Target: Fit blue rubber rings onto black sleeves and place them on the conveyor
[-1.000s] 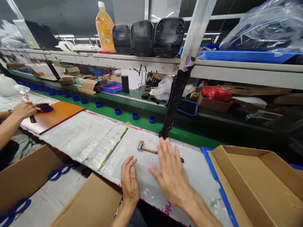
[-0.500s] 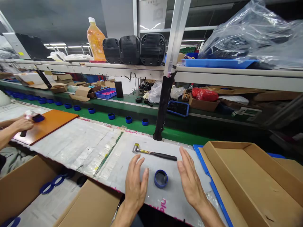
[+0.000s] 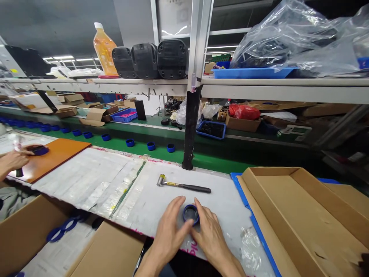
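A round blue-rimmed black cap (image 3: 190, 215) sits on the white covered bench between my hands, its hollow side up. My left hand (image 3: 171, 227) is curved at its left, fingers apart, with the thumb tip over its near rim. My right hand (image 3: 209, 229) curves along its right side, the index finger at or very near the rim. Neither hand visibly grips the cap, and contact is hard to tell. Beyond them lies a small hammer (image 3: 184, 186) with a black handle and a yellow-tipped metal head.
Blue caps (image 3: 151, 146) line the green conveyor (image 3: 138, 154) behind the bench. A cardboard tray (image 3: 288, 215) stands at right, an open carton (image 3: 106, 246) at lower left. A black-wrapped post (image 3: 190, 130) rises behind. At left, a co-worker's hands (image 3: 14, 159) work over an orange board (image 3: 60, 154).
My hands have moved inward from either side and now surround the blue-rimmed cap. The view has shifted slightly to the right. The hammer stays on the bench.
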The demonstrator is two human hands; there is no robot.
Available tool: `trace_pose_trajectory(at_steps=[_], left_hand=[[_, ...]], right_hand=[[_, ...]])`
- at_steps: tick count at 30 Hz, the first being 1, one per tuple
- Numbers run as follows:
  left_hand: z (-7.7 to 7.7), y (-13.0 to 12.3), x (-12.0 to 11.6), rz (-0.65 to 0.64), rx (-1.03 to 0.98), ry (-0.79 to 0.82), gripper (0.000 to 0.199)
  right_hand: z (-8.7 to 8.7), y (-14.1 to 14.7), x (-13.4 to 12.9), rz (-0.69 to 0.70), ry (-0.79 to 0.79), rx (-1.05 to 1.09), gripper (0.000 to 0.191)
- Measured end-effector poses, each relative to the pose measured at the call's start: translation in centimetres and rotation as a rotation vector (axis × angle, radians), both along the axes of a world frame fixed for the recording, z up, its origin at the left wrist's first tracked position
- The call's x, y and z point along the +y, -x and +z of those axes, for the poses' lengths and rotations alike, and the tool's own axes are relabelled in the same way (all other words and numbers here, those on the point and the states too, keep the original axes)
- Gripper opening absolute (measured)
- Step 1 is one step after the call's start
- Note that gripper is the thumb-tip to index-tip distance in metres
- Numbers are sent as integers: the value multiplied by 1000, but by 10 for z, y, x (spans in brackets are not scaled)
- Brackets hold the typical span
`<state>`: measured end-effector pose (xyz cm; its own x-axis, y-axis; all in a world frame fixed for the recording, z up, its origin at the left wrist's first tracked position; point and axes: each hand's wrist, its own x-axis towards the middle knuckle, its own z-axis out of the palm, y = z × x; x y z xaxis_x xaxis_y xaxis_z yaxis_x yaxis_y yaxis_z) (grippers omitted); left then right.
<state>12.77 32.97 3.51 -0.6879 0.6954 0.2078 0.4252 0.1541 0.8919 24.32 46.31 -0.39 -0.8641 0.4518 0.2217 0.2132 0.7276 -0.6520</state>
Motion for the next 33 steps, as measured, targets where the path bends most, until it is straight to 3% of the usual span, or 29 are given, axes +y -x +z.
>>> trace_pose_trajectory(at_steps=[2,5,8,11,15,21,26,28,30,33], left_hand=[[0,-1,5,-58,-74,-4,55],[6,2,11,1,-261,-37,48],[19,4,10,-51,-672,-164,59],[30,1,6,-144,-999,-327,56],[34,-5,2,-127,-1012,-379,55],[33,-1,-3,-105,-909,-333,59],[15,4,-5,-27,-658,-214,64],[-3,6,-10,101,-342,-131,59],[-24,9,-16,205,96,-41,51],[-57,9,-21,186,664,7,41]], right_hand=[[-3,-2,0,-21,52,56,78],[1,-7,1,-56,188,145,80],[17,-14,0,-126,322,212,66],[36,-16,-4,-122,389,301,55],[52,-12,-12,-88,361,338,57],[56,-4,-16,-76,370,235,63],[54,10,-8,-13,228,175,59],[50,20,9,-44,141,190,57],[46,32,39,-141,100,197,56],[42,62,98,-293,69,161,56]])
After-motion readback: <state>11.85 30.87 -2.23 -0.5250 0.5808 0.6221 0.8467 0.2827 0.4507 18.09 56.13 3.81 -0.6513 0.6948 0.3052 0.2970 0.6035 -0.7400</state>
